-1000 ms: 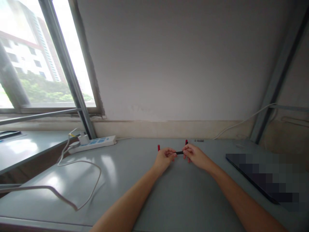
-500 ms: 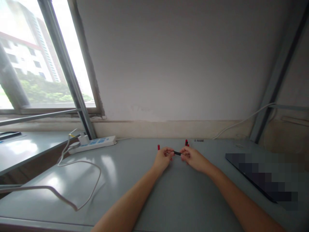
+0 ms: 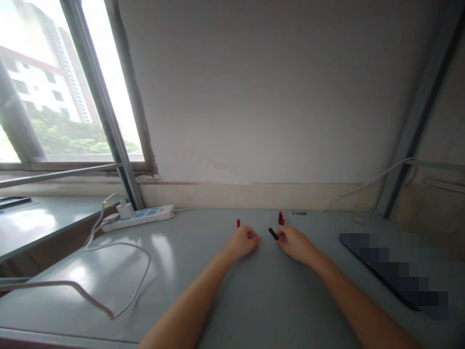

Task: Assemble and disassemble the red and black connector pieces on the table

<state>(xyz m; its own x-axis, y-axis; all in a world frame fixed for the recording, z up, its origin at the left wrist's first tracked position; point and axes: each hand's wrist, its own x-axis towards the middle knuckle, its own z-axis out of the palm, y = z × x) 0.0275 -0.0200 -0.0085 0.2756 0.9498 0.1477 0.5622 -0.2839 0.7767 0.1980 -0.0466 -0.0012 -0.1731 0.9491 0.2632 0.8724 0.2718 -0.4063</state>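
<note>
My right hand [image 3: 295,244] pinches one end of a short black stick-like piece [image 3: 273,233], whose free end tilts up and to the left. To its left, my left hand [image 3: 242,241] hovers low over the table with thumb and fingers brought together; whatever may be between them is too small or hidden to make out. A small red piece [image 3: 238,223] stands upright just behind my left hand. Beyond the right hand's fingers is a small cluster of red and black pieces [image 3: 281,217], partly covered by the hand.
Several tiny grey parts [image 3: 299,213] lie in a row near the wall. A white power strip [image 3: 141,217] with a looping cable [image 3: 109,245] occupies the table's left. A dark flat object [image 3: 381,276], blurred out, lies at the right. The grey table [image 3: 269,310] meets the wall behind.
The hands have moved apart. My left hand has come off the black piece, which now stays in my right hand, tilted instead of level between both.
</note>
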